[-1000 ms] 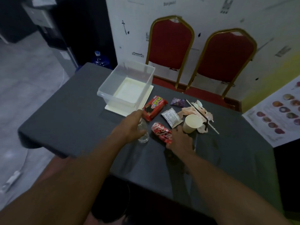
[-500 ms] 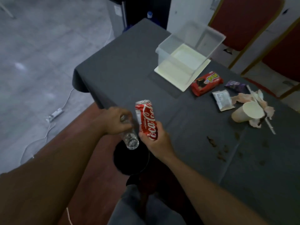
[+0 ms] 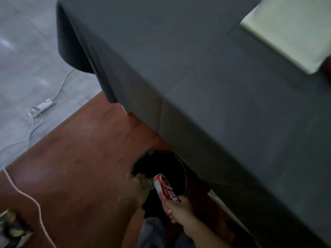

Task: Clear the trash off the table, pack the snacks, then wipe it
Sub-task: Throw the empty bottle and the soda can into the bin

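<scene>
Here, seen from above, both hands reach down beside the worktop.

Worktop (image 3: 206, 68): draped in a matte dark grey cloth that falls in soft folds at the corner and along the near edge.

Floor (image 3: 80, 158): glossy reddish-brown boards beside the worktop, meeting pale grey mottled tiles at the upper left.

Bin (image 3: 179, 169): round and black, with a thin rim, standing on the boards close against the hanging cloth; its inside is too dark to read.

Can (image 3: 165, 189): a red cylinder with white script and a silvery top rim, tilted top-forward over the bin's mouth.

Right hand (image 3: 179, 210): fingers clenched around the lower end of the can.

Left hand (image 3: 133, 190): in shadow and blurred, at the bin's near rim, fingers closed about a small clear bottle (image 3: 147, 183) that shows only as a pale glint just beside the can.

White slab (image 3: 293, 31): smooth and flat, with rounded corners, lying on the worktop at the upper right and cut off by the frame.

Cables: a white cord and adapter (image 3: 43, 105) on the tiles; a pale cord (image 3: 26, 196) curving across the boards.

Lower edge: grey trouser fabric (image 3: 152, 231), cut off.
</scene>
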{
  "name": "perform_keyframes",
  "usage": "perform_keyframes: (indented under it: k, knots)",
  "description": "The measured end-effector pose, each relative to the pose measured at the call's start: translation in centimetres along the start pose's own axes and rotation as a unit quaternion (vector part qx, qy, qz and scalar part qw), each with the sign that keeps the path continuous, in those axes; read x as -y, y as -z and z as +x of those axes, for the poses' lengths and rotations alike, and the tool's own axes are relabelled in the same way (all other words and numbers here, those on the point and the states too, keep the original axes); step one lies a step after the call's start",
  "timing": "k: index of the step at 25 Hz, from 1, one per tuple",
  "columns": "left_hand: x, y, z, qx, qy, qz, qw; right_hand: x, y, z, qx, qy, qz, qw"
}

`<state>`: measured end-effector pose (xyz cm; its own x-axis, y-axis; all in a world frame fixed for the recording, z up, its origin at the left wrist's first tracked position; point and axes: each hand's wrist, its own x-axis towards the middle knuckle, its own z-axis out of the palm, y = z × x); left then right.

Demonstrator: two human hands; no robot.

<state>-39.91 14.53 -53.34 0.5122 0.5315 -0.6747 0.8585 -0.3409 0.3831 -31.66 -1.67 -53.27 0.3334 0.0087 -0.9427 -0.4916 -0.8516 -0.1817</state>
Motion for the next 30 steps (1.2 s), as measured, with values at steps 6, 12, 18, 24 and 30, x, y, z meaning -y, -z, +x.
perform_keyframes:
  k: [6,12,18,24,30]
  knots:
    - [6.3,-11.2,6.8,0.075,0.07,0.028,0.994,-0.9,-4.2,11.1,-0.006,-0.067,0.042,0.997]
    - [8.6,-15.6,8.0,0.117,-0.049,0.23,0.965,-1.1,-6.1,15.4,0.066,-0.139,0.147,0.977]
    - [8.6,-15.1,6.8,0.128,-0.103,0.251,0.954,-1.3,-4.6,14.5,0.049,-0.138,0.126,0.981]
    - [5.1,-7.6,4.1,0.059,-0.124,0.185,0.973,1.1,-2.4,7.3,-0.016,0.038,0.009,0.999]
    - [-4.9,6.1,-2.9,0.015,-0.192,0.105,0.976,7.0,4.1,-8.0,-0.044,0.221,-0.173,0.959]
